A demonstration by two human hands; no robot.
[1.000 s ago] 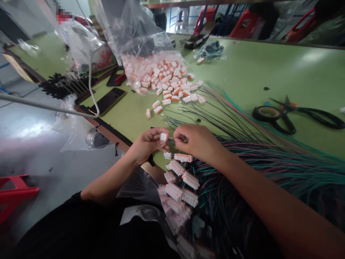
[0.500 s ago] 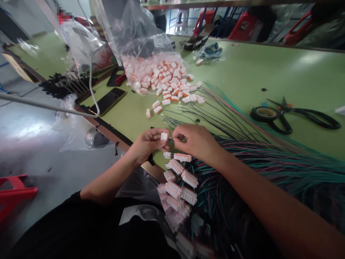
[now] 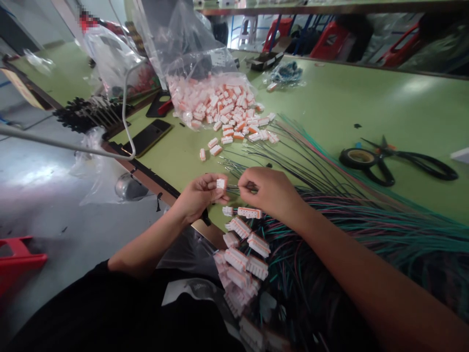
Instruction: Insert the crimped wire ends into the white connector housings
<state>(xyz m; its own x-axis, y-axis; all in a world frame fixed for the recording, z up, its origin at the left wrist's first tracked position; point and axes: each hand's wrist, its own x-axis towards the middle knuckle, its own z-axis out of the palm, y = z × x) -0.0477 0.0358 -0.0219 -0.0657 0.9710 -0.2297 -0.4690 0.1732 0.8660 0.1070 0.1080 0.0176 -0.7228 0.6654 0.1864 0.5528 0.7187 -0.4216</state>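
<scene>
A small white and orange connector point(image 3: 221, 184) is pinched between the thumb and fingers of my left hand point(image 3: 201, 196). Just to its right, my right hand point(image 3: 269, 193) is closed in a pinch on thin wires point(image 3: 233, 187), which reach toward the connector; whether their tips are inside it is too small to tell. Below both hands hang wired connectors point(image 3: 249, 212) in a cluster at the table's edge. Dark, green and red wires point(image 3: 359, 210) run off to the right under my right forearm.
Loose connectors point(image 3: 227, 110) spill from a clear plastic bag point(image 3: 198, 49) at the back. Scissors point(image 3: 421, 159) and a roll of black tape point(image 3: 359, 156) lie at the right. A phone point(image 3: 152, 138) and a bent metal rod point(image 3: 73, 146) are at the left.
My right hand has shifted slightly right, widening the space between the hands, and wires now show between them. The connector in my left hand has moved slightly left and up.
</scene>
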